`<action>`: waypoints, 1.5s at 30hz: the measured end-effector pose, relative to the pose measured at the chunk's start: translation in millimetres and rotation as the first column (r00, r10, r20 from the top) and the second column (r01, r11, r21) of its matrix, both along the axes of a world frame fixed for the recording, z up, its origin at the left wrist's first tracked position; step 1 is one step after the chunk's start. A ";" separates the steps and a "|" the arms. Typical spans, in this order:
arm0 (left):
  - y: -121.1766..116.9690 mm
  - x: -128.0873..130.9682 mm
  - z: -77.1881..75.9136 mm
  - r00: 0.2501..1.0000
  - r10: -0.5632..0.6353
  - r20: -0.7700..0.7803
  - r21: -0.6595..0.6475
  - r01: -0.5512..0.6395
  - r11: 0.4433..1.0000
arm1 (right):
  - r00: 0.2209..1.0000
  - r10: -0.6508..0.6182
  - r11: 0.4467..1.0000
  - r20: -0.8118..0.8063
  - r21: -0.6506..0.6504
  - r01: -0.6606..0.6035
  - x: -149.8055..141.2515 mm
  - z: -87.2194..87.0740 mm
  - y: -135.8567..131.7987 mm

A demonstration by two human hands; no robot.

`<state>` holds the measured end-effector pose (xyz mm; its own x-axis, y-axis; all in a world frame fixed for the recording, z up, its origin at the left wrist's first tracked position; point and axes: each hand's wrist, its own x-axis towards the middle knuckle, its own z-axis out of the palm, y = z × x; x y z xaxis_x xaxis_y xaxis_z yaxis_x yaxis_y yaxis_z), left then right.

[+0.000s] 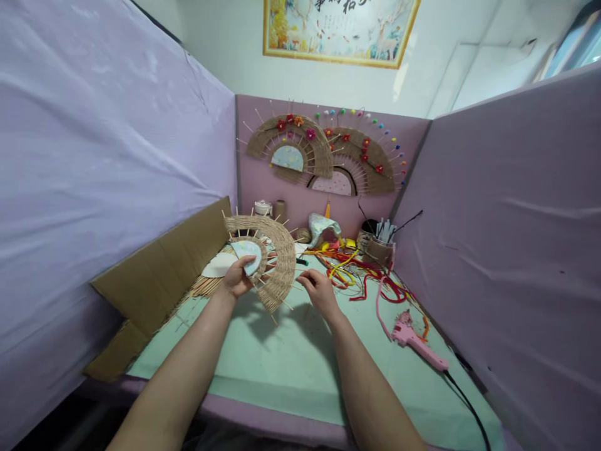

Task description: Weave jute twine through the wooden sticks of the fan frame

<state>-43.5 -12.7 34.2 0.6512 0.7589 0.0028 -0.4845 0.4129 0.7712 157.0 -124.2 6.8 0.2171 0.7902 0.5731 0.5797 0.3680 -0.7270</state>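
My left hand grips a half-round woven fan by its pale blue patterned centre, with the thumb on the front. Thin wooden sticks radiate from that centre through a band of brown twine, their tips sticking out past the outer edge. The fan is held tilted above the table. Beside its right edge, my right hand has thumb and fingertips pinched together near the protruding stick tips. Whatever lies between those fingertips is too small to make out.
Two flower-trimmed woven fans hang on the back panel. A pink glue gun with a black cord lies at right. Red and yellow fuzzy stems spread behind my right hand. Cardboard leans at left beside loose sticks. A brush pot stands behind.
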 end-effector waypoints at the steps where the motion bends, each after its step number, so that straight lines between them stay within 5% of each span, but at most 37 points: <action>1: 0.2 -0.3 -0.1 1.000 0.014 0.000 -0.010 -0.014 1.000 | 1.000 -0.003 1.000 -0.002 -0.003 0.003 0.1 -0.4 0.1; 7: -1.1 2.9 -1.7 0.995 0.096 -0.039 -0.054 -0.098 0.994 | 1.000 -0.007 1.000 0.025 -0.004 0.007 1.2 -2.8 2.0; 15: 0.6 17.2 -6.4 0.944 0.330 -0.011 0.157 -0.324 0.933 | 0.999 -0.037 0.999 0.028 0.001 0.037 4.2 -4.1 3.3; 27: 3.7 21.9 -5.7 0.890 0.455 -0.009 0.153 -0.449 0.880 | 0.986 -0.007 1.000 0.168 0.005 0.006 7.2 -6.5 3.6; 37: 9.4 16.6 -10.6 0.911 0.408 -0.053 0.233 -0.386 0.892 | 0.952 -0.129 0.991 0.277 0.057 0.118 13.3 -1.1 -2.7; 45: 14.6 9.3 -12.5 0.909 0.382 -0.167 0.270 -0.331 0.904 | 0.959 -0.104 0.989 0.263 0.133 0.070 14.9 3.6 -4.0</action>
<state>-34.3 1.9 21.7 0.3414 0.9347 0.0990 -0.3806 0.0412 0.9238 171.9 -128.2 10.4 0.1066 0.6958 0.7102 0.7813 0.3832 -0.4927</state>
